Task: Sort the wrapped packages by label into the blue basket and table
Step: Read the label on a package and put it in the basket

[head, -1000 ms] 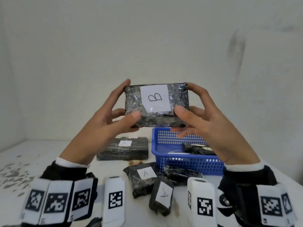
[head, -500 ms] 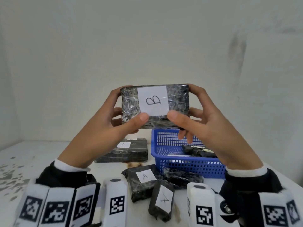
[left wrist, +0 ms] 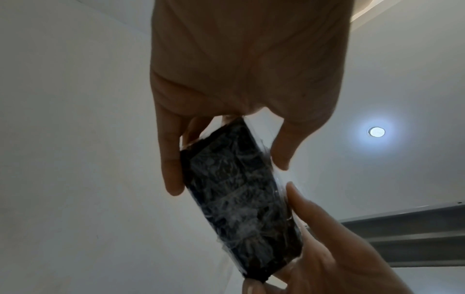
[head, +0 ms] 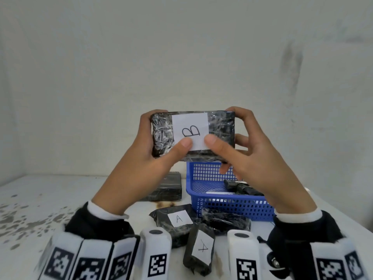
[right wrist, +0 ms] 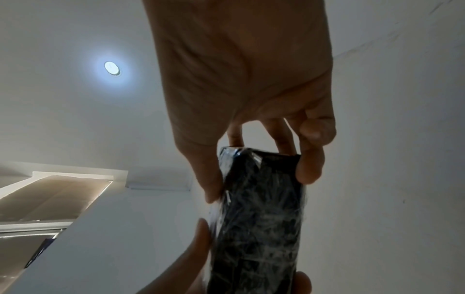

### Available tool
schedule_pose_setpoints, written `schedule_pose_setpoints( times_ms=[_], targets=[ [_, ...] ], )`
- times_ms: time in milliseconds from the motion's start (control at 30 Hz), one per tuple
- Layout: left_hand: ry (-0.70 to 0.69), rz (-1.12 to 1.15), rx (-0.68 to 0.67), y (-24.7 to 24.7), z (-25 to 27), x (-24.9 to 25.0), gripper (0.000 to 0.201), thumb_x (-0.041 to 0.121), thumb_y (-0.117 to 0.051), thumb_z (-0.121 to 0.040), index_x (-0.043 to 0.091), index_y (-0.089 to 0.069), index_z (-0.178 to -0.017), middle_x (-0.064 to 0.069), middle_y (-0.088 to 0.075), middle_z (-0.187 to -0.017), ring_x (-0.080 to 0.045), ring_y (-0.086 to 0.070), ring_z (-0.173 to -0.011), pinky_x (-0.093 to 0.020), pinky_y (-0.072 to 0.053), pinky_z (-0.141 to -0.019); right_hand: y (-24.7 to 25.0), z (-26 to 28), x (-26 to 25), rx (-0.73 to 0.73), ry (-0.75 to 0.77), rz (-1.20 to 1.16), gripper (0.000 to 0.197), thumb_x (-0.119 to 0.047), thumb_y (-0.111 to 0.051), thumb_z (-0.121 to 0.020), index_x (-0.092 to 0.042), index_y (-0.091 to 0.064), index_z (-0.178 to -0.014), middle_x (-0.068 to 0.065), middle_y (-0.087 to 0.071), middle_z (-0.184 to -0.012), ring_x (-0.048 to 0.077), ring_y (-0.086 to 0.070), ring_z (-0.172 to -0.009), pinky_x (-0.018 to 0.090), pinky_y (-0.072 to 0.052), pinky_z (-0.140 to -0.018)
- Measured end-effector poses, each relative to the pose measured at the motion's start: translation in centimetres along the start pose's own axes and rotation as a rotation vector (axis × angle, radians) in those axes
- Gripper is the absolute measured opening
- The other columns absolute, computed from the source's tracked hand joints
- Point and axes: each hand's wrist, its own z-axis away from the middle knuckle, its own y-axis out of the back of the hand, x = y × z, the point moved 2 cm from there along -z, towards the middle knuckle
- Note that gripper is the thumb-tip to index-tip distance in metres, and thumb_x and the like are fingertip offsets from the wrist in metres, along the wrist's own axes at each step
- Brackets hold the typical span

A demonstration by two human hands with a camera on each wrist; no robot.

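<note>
The table [head: 40, 199] spreads out below me, speckled at its 9 o'clock side. The blue basket [head: 226, 207] sits at about 3 o'clock from the table's middle, with at least one dark wrapped package already inside. A flat package [head: 167, 188] lies just beside the basket at its 9 o'clock, half hidden by my left arm. Nearer me are a package marked A [head: 177, 221], a smaller one also marked A [head: 199, 249], and one with no label showing [head: 226, 221] touching the basket's front wall.

I am holding the B package [head: 191, 134] up in the air above the basket's far rim, label facing me. My left hand [head: 145, 158] grips its left end, fingers curled behind and thumb pressed on the front. My right hand [head: 254, 158] grips the right end the same way, thumb on the label's lower corner.

My guess is that B belongs in the basket, since the A packages lie on the table. The risk I see: the shiny film looks slick, so if one hand lets go early, the package could slide out and land on the table among the A packages. My thumbs could also peel or crease the paper label. Dropping it from this height might tip the light basket or bounce the package out.
</note>
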Motion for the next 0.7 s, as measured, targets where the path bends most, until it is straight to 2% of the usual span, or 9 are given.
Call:
schedule_pose_setpoints(
  times_ms=[100, 267, 333, 400, 467, 600, 700],
  targets=[
    [0.013, 0.014, -0.051, 0.34, -0.03, -0.24, 0.055, 0.057, -0.062, -0.083, 0.04, -0.036, -0.127, 0.029, -0.065, -0.105, 0.0, -0.066, -0.096, -0.04, -0.053, -0.094, 0.23, 0.11, -0.28, -0.025, -0.012, -0.046, 0.052, -0.055, -0.066, -0.07, -0.05, -0.047, -0.118, 0.002, -0.073, -0.098, 0.007, -0.063, -0.052, 0.011, -0.044, -0.047],
    [0.031, 0.054, -0.085, 0.75, -0.12, -0.52, 0.048, 0.054, -0.056, -0.077, 0.044, -0.039, -0.121, 0.018, -0.067, -0.107, -0.009, -0.067, -0.1, -0.042, -0.054, -0.093, 0.41, 0.07, -0.18, -0.046, -0.004, -0.043, 0.045, -0.059, -0.062, -0.071, -0.052, -0.05, -0.114, 0.003, -0.076, -0.095, 0.017, -0.069, -0.055, 0.011, -0.044, -0.051],
    [0.045, 0.078, -0.066, 0.8, -0.21, -0.56, 0.043, 0.055, -0.053, -0.077, 0.044, -0.041, -0.117, 0.021, -0.067, -0.1, -0.007, -0.067, -0.094, -0.045, -0.055, -0.092, 0.35, -0.02, -0.06, -0.057, -0.008, -0.039, 0.044, -0.062, -0.061, -0.071, -0.052, -0.05, -0.112, 0.003, -0.076, -0.096, 0.021, -0.072, -0.06, 0.015, -0.046, -0.052],
    [0.056, 0.097, -0.036, 0.75, -0.25, -0.55, 0.038, 0.057, -0.052, -0.077, 0.043, -0.043, -0.111, 0.024, -0.066, -0.085, -0.004, -0.065, -0.08, -0.048, -0.055, -0.09, 0.24, -0.1, 0.0, -0.066, -0.019, -0.046, 0.041, -0.063, -0.059, -0.072, -0.05, -0.051, -0.111, 0.003, -0.076, -0.096, 0.025, -0.073, -0.062, 0.022, -0.049, -0.052],
    [0.069, 0.107, -0.018, 0.58, -0.26, -0.49, 0.037, 0.058, -0.053, -0.077, 0.042, -0.043, -0.109, 0.025, -0.064, -0.076, -0.002, -0.062, -0.073, -0.049, -0.056, -0.088, 0.17, -0.11, -0.02, -0.069, -0.029, -0.047, 0.04, -0.063, -0.057, -0.073, -0.049, -0.052, -0.109, 0.003, -0.077, -0.095, 0.028, -0.074, -0.064, 0.024, -0.05, -0.052],
    [0.061, 0.132, 0.023, 0.2, -0.22, -0.31, 0.037, 0.062, -0.06, -0.08, 0.041, -0.044, -0.107, 0.019, -0.061, -0.068, -0.006, -0.059, -0.066, -0.052, -0.058, -0.082, 0.03, -0.04, -0.14, -0.063, -0.04, -0.043, 0.035, -0.066, -0.054, -0.073, -0.046, -0.052, -0.102, 0.014, -0.074, -0.094, 0.033, -0.074, -0.067, 0.022, -0.05, -0.05],
    [0.048, 0.138, 0.035, 0.0, -0.15, -0.1, 0.038, 0.059, -0.056, -0.076, 0.038, -0.045, -0.106, 0.018, -0.064, -0.073, -0.009, -0.063, -0.069, -0.05, -0.059, -0.08, -0.04, 0.01, -0.26, -0.062, -0.036, -0.044, 0.035, -0.065, -0.051, -0.075, -0.041, -0.051, -0.099, 0.021, -0.07, -0.095, 0.033, -0.074, -0.067, 0.022, -0.049, -0.047]
  ],
)
